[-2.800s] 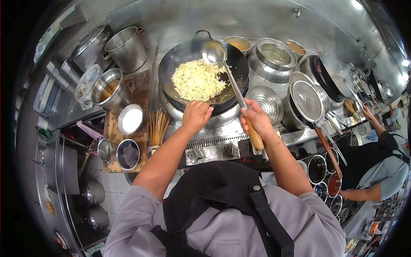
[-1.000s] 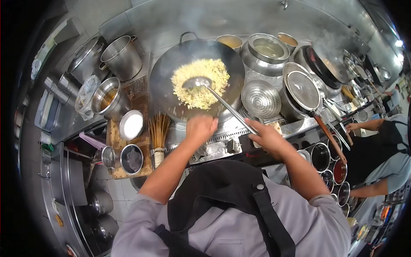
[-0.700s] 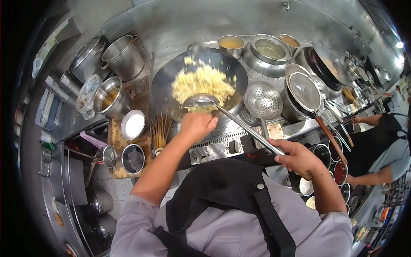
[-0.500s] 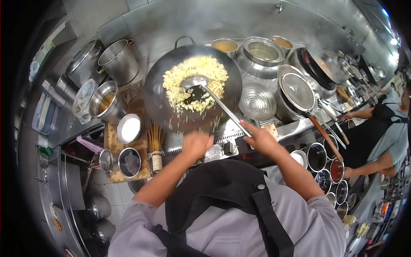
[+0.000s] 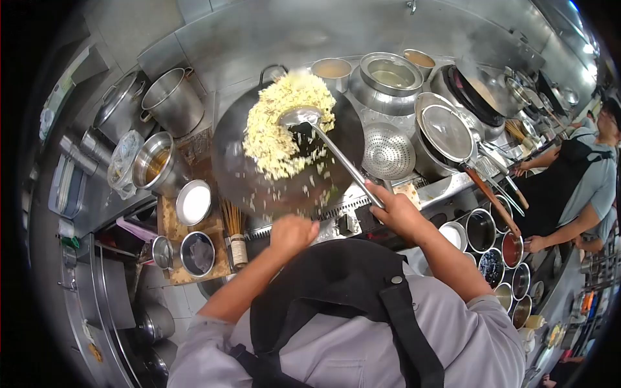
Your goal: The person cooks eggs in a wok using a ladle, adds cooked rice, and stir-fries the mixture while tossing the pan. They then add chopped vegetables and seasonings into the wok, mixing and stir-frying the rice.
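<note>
A large dark wok (image 5: pixel 233 174) sits on the range before me, its looped handle at the far side. Yellow egg fried rice (image 5: pixel 268 139) is heaped along its far and left part, with loose grains flying over the near side. My right hand (image 5: pixel 400 215) is closed round the long shaft of a steel ladle (image 5: pixel 343 158), whose bowl rests in the rice. At the wok's near rim, my left hand (image 5: pixel 294 236) is closed in a fist on the wok; the handle under it is hidden.
A perforated skimmer (image 5: pixel 388 152) and wire strainer (image 5: pixel 447 132) lie right of the wok. Left stand a white bowl (image 5: pixel 193 202), a bamboo brush (image 5: pixel 237 249) and steel pots (image 5: pixel 171 103). Seasoning containers (image 5: pixel 480 231) are at lower right, near a co-worker (image 5: pixel 572 187).
The rice has shifted towards the wok's far side into a higher heap, with more grains in the air. My left hand has moved slightly nearer to me, still closed at the rim.
</note>
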### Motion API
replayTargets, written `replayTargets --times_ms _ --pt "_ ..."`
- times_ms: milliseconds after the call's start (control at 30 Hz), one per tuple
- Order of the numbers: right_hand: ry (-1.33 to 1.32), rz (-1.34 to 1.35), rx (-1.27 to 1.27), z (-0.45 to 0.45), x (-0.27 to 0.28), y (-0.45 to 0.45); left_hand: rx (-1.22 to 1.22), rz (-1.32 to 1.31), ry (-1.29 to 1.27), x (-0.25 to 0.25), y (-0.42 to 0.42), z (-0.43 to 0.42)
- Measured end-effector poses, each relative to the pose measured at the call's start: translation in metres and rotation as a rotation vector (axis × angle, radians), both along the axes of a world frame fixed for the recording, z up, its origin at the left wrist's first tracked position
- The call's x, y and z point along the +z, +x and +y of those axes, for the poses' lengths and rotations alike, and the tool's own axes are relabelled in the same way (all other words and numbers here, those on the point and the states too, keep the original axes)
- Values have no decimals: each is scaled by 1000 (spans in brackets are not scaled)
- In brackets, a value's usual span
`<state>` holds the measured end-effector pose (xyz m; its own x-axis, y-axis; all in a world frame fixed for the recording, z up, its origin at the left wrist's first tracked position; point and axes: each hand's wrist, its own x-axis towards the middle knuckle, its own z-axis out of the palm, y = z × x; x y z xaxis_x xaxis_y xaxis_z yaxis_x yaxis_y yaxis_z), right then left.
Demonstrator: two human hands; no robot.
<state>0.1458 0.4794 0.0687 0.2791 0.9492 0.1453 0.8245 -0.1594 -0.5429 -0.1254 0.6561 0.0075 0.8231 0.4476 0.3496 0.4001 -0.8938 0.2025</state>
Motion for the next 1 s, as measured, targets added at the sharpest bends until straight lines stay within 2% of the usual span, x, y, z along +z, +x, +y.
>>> replayTargets --times_ms 33,67,100,167,200,267,300,333,367,400,433,467,533,567,600,633,700,733,767,800,833,900,967,1000 --pt "-141 168 -27 -14 43 -12 -77 -49 -91 0 -15 -7" --pt "-287 333 -49 -26 78 -21 -47 12 -46 24 -13 -6" --pt "-293 332 -41 -40 98 -22 -15 74 -5 49 -7 1" --pt "-493 753 -150 -68 121 -17 -2 -36 -30 70 15 38" --pt "-501 752 -140 -63 119 -17 4 -72 -25 71 33 58" --pt "-520 550 -109 -46 115 -20 4 -101 -13 51 48 68" --pt "-453 546 -131 -26 110 -30 61 -128 -10 39 52 67" --pt "-437 428 -84 -6 79 -23 117 -163 -7 33 58 65" --pt "-27 102 119 11 6 -6 91 -128 10 23 52 53" --pt "-80 80 111 17 9 -10 70 -89 24 9 33 32" --pt "-131 71 99 23 12 -18 54 9 -71 7 14 13" --pt "-199 179 89 8 44 -24 -6 86 -99 16 -2 0" --pt "-345 454 -52 -33 104 -25 -11 43 -47 51 -5 7" --pt "-398 645 -122 -53 110 -13 -21 4 -3 65 -4 13" --pt "-439 674 -162 -63 138 -14 20 37 -25 80 8 28" --pt "-493 690 -180 -70 150 -11 -14 -56 -39 86 20 46" --pt "-523 475 -186 -60 155 -14 41 -153 -19 75 46 68" --pt "-465 209 -59 -47 131 -4 48 -228 25 51 52 71" --pt "-352 90 -46 -32 92 6 51 -305 68 36 56 71" --pt "-336 98 -84 -11 88 -4 41 -313 69 34 51 59" --pt "-150 4 -65 0 43 5 58 -189 71 29 37 39" --pt "28 133 -61 -3 17 -1 7 -30 50 14 2 10" --pt "-73 730 -218 -33 43 -27 -97 -129 20 30 -14 6" --pt "-37 717 -238 -45 39 -32 -25 -96 48 44 -9 14"
